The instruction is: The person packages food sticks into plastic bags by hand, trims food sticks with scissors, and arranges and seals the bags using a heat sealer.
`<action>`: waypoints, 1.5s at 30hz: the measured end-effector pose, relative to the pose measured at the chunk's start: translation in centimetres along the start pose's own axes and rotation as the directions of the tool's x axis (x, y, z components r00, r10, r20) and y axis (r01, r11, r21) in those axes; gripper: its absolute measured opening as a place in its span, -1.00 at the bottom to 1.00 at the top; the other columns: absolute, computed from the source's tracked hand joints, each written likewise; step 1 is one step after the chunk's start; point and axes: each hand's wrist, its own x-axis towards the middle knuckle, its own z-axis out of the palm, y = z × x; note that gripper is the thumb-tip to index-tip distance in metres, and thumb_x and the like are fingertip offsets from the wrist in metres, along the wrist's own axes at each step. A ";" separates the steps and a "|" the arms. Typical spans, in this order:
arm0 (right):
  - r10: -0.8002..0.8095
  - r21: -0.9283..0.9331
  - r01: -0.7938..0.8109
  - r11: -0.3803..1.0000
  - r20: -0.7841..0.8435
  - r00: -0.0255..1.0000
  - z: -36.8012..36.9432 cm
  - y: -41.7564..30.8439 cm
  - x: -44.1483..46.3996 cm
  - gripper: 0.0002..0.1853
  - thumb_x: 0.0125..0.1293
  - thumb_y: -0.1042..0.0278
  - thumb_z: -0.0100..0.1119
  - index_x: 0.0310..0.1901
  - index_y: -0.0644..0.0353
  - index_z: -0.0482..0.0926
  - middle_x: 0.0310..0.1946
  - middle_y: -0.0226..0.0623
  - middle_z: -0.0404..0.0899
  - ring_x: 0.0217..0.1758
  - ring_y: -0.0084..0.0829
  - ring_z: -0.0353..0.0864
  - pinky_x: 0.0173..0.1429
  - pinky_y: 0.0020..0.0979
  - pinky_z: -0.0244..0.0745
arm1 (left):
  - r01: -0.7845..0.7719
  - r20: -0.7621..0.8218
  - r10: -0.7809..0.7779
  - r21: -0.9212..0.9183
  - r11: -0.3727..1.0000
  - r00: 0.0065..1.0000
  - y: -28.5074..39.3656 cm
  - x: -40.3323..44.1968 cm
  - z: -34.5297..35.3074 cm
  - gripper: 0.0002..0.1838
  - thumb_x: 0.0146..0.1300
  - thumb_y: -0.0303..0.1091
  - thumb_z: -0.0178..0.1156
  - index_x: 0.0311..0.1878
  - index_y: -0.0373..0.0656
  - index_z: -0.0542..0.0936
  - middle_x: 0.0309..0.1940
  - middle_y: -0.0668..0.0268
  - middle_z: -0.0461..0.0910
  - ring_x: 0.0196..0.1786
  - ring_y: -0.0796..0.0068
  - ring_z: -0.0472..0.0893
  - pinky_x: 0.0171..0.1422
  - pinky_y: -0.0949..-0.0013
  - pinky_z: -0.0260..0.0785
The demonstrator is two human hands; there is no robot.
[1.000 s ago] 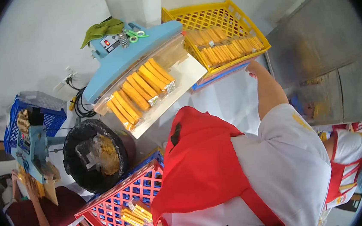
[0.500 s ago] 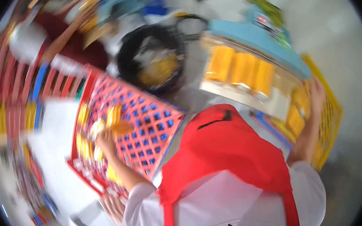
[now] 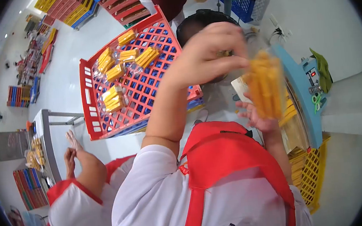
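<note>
Several yellow packs [image 3: 113,98] lay in the red crate [image 3: 88,93] at eleven o'clock; another was in your grasp.
Your left hand [image 3: 212,52] pinched the upper end of a filled bag [image 3: 266,88] at one o'clock; your right hand [image 3: 258,115] was partly open beside it, contact unclear. More sticks [image 3: 288,113] remained by the blue machine [image 3: 300,91] at two o'clock.

Packet of yellow sticks [image 3: 266,87] in left hand [image 3: 215,54]

Left arm [image 3: 163,110] raised toward upper center of the frame, left hand [image 3: 214,52] pinched, right hand [image 3: 261,116] held lower, right of center, fingers [image 3: 243,105] spread.
</note>
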 end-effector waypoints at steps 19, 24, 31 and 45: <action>-0.790 -0.703 0.556 0.443 -0.014 0.613 5.5 -6.0 -6.6 -0.47 0.21 0.33 -0.07 0.19 0.34 0.12 0.09 -0.21 0.28 0.16 -0.41 0.26 0.18 -0.42 0.21 | 0.357 0.362 -0.486 -0.928 -0.107 0.796 -2.0 1.5 16.3 -0.41 0.04 -0.30 0.19 0.15 -0.14 0.22 0.11 0.21 0.26 0.19 0.30 0.26 0.20 0.22 0.14; -0.838 -0.501 0.705 0.503 -0.080 0.540 3.1 -5.6 -4.4 -0.43 0.26 0.10 -0.09 0.20 0.27 0.13 0.07 -0.18 0.31 0.09 -0.40 0.35 0.12 -0.41 0.27 | 0.287 0.254 -0.416 -0.958 0.018 0.873 -3.5 4.0 13.8 -0.30 -0.01 -0.40 0.23 0.21 -0.15 0.14 0.04 0.26 0.34 0.08 0.36 0.37 0.17 0.27 0.21; -0.471 0.122 0.485 0.866 -0.123 0.873 2.5 -3.2 -1.1 -0.33 0.23 -0.26 -0.41 0.20 0.11 0.15 0.09 -0.14 0.30 0.05 -0.16 0.38 -0.05 -0.20 0.39 | 0.367 0.302 -0.222 -0.856 0.365 0.927 -6.1 4.6 12.5 0.07 -0.18 -0.44 0.31 0.34 0.01 -0.19 0.09 0.18 0.25 0.17 0.28 0.28 0.23 0.24 0.12; -0.617 0.211 0.616 0.759 -0.066 0.784 5.0 -4.3 0.7 -0.37 0.25 -0.20 -0.37 0.19 0.11 0.18 0.07 -0.08 0.32 -0.02 0.00 0.43 -0.03 -0.12 0.43 | 0.256 0.245 -0.298 -0.967 -0.001 0.923 -7.7 5.6 12.4 -0.09 -0.13 -0.24 0.36 0.26 -0.11 0.03 0.05 0.21 0.35 0.08 0.30 0.39 0.16 0.22 0.23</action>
